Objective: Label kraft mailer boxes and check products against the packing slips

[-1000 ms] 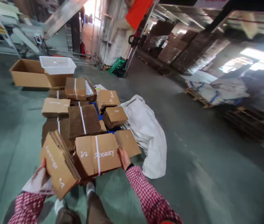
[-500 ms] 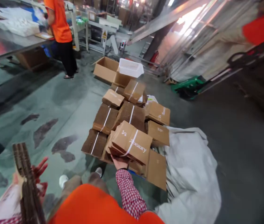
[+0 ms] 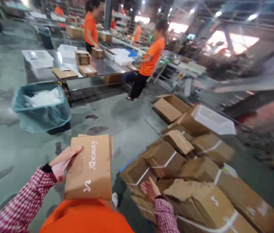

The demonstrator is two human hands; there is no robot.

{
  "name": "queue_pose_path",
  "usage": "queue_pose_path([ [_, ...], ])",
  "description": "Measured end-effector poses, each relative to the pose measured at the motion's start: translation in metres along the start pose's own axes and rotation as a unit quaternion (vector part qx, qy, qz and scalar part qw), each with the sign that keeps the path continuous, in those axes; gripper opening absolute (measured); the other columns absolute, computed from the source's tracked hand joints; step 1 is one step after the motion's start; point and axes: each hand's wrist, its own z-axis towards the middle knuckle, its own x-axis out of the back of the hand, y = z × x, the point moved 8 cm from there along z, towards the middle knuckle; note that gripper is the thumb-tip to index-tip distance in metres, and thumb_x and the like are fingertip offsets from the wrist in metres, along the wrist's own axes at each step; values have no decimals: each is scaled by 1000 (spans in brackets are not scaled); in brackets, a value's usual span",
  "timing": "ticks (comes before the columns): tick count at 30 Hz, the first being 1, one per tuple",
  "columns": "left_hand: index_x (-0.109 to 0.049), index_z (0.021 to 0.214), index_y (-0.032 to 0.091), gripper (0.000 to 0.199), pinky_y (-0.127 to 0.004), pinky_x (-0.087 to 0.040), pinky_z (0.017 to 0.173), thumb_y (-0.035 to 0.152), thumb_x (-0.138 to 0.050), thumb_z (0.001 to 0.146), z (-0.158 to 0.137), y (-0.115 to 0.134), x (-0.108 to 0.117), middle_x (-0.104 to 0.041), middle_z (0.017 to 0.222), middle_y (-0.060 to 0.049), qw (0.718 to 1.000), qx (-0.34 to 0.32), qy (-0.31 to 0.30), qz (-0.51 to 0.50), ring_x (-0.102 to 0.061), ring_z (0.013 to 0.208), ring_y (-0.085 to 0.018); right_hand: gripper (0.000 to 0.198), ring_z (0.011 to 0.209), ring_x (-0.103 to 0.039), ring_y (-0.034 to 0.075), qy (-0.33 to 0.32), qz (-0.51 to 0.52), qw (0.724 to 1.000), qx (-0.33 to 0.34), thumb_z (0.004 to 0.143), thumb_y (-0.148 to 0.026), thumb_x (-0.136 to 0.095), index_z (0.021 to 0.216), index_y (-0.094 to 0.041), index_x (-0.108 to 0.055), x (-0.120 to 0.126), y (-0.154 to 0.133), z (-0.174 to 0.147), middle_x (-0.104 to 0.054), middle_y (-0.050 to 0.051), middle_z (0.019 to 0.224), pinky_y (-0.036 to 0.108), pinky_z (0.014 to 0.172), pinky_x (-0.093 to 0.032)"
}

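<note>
My left hand (image 3: 62, 158) holds a stack of flattened brown cartons (image 3: 89, 168) printed "Sbeauty", together with a pinkish sheet pressed against it. The stack is up in front of my chest, above my orange top. My right hand (image 3: 150, 191) is empty with fingers spread, hovering just over the pile of strapped carton bundles (image 3: 175, 161) on the floor to my right. It touches nothing that I can make out.
A bin with a blue-green liner (image 3: 42, 108) stands to the left. Behind it runs a long steel table (image 3: 90, 69) with white trays and carton stacks; people in orange shirts (image 3: 148, 61) work there. An open brown box (image 3: 169, 108) and a white tub (image 3: 213, 120) lie beyond the pile.
My view has swung left, from the pile toward the table. My right hand let go of the strapped bundle it was lifting. My left hand brought its carton stack up, flat face toward me.
</note>
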Motion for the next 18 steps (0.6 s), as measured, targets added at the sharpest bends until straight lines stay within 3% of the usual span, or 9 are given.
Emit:
queue_pose_path([
  [2,-61,120,13,61,-41,-57,75,51,-73,74,-4,18,22,-73,105,-13,999,-27,-8,-36,-70,87,-31,56,87,-69,29,-136,-24,989,-58,63,-73,-67,83,-20,-68,-113,6,-9,-68,16,92,47,80,-52],
  [4,-62,118,11,57,-35,-57,71,47,-74,75,-9,31,52,-73,101,-12,996,-71,17,-43,-70,85,-28,69,100,-67,29,-317,-46,944,-74,62,-70,-71,110,-20,-64,-237,14,-36,-68,14,111,49,91,-50],
  [7,-64,117,12,55,-32,-56,75,47,-73,76,-26,38,109,-74,99,-8,988,-126,78,-48,-69,90,-28,64,103,-64,25,-377,-128,914,83,61,-42,-84,115,-22,-59,-370,9,-64,-69,9,114,44,96,-48],
  [9,-65,117,15,53,-34,-55,82,46,-74,75,-41,32,146,-74,102,-7,984,-131,88,-80,-67,98,-29,60,101,-65,25,-398,-152,897,116,59,-33,-86,111,-21,-59,-429,15,-69,-70,8,111,41,94,-49],
  [14,-66,116,18,47,-37,-44,105,33,-78,74,-69,22,223,-66,125,-10,969,-191,61,-141,-58,120,-27,61,98,-68,24,-509,-162,845,-40,60,-34,-85,114,-21,-60,-538,58,-48,-71,7,112,39,90,-52],
  [18,-62,125,17,48,-43,-43,105,37,-70,82,-74,43,296,-64,129,-11,954,-237,141,-118,-57,119,-30,65,99,-68,23,-579,-199,780,-130,60,-35,-86,117,-22,-59,-640,98,-33,-70,8,116,39,91,-51],
])
